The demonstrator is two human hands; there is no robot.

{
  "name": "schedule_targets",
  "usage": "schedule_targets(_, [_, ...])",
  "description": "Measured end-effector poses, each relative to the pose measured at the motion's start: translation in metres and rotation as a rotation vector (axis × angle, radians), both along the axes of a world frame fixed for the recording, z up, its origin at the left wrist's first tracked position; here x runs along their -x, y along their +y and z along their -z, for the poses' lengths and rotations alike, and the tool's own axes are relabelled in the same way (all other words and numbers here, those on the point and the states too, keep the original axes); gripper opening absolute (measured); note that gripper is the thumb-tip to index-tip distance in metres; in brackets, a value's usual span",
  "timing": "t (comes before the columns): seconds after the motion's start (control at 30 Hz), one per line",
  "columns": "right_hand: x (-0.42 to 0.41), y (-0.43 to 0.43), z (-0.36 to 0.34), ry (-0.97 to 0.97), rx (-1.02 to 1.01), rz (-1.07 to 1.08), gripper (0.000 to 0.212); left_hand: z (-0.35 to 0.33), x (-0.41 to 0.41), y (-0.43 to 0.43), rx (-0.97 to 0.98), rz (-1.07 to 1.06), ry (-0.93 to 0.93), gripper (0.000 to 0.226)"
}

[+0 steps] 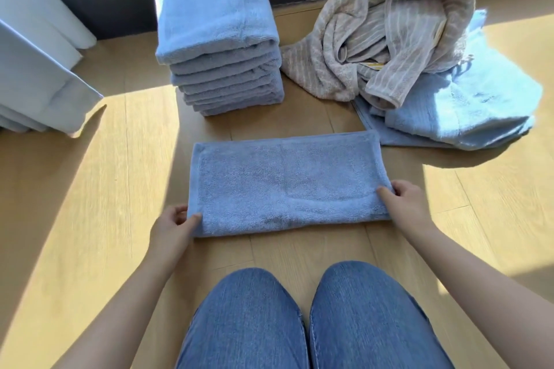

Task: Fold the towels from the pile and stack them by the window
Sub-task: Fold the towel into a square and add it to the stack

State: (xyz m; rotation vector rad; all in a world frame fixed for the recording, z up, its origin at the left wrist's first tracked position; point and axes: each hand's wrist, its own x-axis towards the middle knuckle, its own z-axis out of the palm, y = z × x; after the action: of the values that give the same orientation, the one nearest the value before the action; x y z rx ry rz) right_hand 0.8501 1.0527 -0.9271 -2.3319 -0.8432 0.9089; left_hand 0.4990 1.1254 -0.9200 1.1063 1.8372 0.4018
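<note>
Well along: I see a tall folded stack [220, 39] far left, both hands, left hand [172, 226] and right hand [404, 204], pinching the half-folded blue towel [287, 184]; the loose pile [413, 60] far right remains.

Kneeling on wood floor [90, 219]. My left hand [172, 226] pinches the blue towel [287, 186] at its near-left corner; my right hand [404, 204] grips its right edge. Folded stack [218, 39] beyond; unfolded pile [419, 63] to its right.
</note>
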Motion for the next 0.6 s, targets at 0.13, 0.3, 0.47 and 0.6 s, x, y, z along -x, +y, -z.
schedule_targets(0.13, [0.006, 0.003, -0.007, -0.077, -0.088, -0.062, 0.022, 0.000, -0.006, -0.005, 0.031, 0.096, 0.039, 0.013])
schedule_targets(0.3, [-0.002, -0.001, 0.004, -0.277, 0.118, -0.184, 0.034, 0.007, -0.012, -0.002, -0.001, 0.194, 0.244, 0.024])
schedule_targets(0.47, [0.003, -0.016, 0.010, -0.350, 0.233, -0.185, 0.031, 0.004, -0.018, -0.005, -0.044, 0.216, 0.317, 0.018])
schedule_targets(0.6, [0.002, -0.010, 0.001, -0.395, 0.132, -0.128, 0.035, -0.005, -0.025, -0.004, -0.284, 0.453, 0.487, 0.046])
